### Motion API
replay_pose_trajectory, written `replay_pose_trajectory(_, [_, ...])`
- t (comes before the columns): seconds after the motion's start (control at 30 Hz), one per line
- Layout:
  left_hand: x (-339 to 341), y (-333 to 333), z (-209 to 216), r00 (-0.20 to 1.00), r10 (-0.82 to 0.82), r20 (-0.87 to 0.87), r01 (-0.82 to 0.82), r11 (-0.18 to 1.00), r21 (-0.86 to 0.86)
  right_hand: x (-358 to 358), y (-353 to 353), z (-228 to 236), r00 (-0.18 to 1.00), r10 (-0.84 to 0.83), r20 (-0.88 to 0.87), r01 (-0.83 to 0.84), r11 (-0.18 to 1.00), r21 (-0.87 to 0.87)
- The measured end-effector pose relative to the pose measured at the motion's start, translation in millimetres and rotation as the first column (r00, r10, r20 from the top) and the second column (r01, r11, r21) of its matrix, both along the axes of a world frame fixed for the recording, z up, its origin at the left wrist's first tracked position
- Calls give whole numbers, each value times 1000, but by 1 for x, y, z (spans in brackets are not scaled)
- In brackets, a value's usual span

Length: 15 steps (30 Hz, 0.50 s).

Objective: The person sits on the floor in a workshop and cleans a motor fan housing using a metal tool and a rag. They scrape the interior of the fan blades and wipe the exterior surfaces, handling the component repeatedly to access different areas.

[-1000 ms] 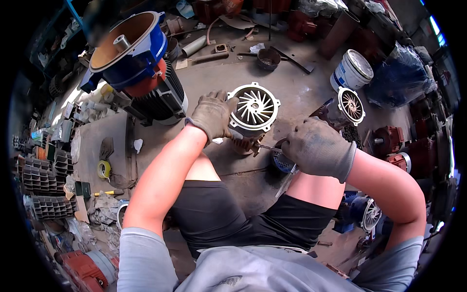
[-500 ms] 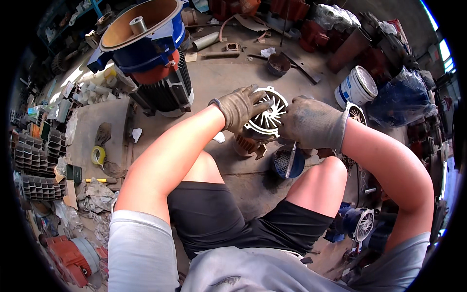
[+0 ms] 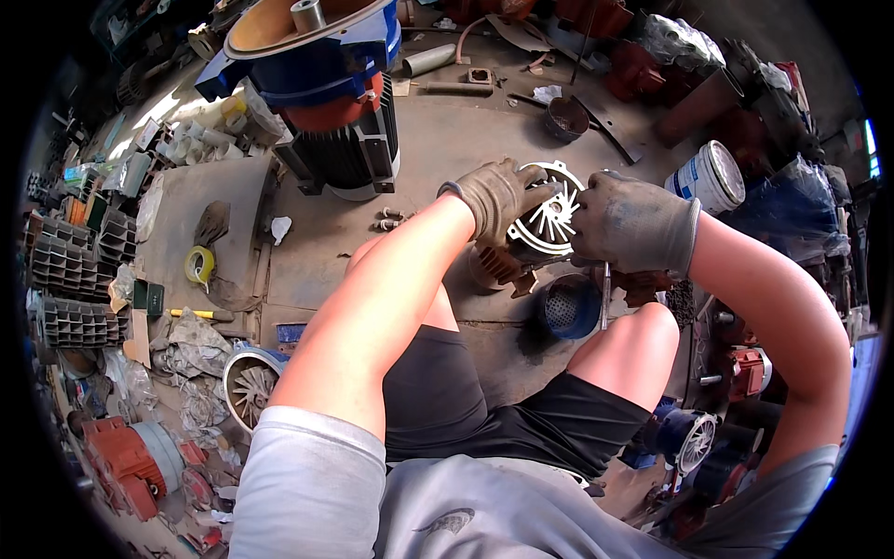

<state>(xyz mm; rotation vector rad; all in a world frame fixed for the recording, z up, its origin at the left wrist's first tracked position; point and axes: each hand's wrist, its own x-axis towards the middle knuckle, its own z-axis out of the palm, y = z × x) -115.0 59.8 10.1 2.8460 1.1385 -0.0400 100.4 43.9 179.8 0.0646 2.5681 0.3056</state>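
A small motor [image 3: 556,216] is in front of me, the pale fan and ring at its end facing up. My left hand [image 3: 494,200], in a dirty work glove, grips the ring's left side with two fingers across its edge. At the ring's right side is my gloved right hand [image 3: 629,222], curled with its fingertips hidden against the motor. A thin metal rod [image 3: 606,293] sticks out below this hand; I cannot make out whether the hand holds it. Below the motor are a rusty ribbed part [image 3: 496,267] and a blue perforated basin [image 3: 572,306].
A large blue-and-black motor [image 3: 340,121] stands at far left. A white bucket [image 3: 712,177] and a rusty bowl [image 3: 567,119] are beyond my hands. Yellow tape [image 3: 198,265] lies left. A fan-ended housing [image 3: 250,387] sits by my left elbow, a blue motor [image 3: 684,436] at lower right.
The view has shifted, so most things sit further right in it. The rod has moved from over the basin to its right edge. Both hands stay at the motor.
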Motion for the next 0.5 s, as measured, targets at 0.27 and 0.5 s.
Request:
replay_pose_trajectory(0.27, [-1, -3, -3, 998, 17, 62, -21, 998, 52, 43, 18, -32, 988, -127, -88, 135, 987, 85])
replay_pose_trajectory(0.5, [-17, -26, 4, 995, 72, 64, -68, 996, -59, 42, -12, -46, 996, 51, -70, -34, 975, 222])
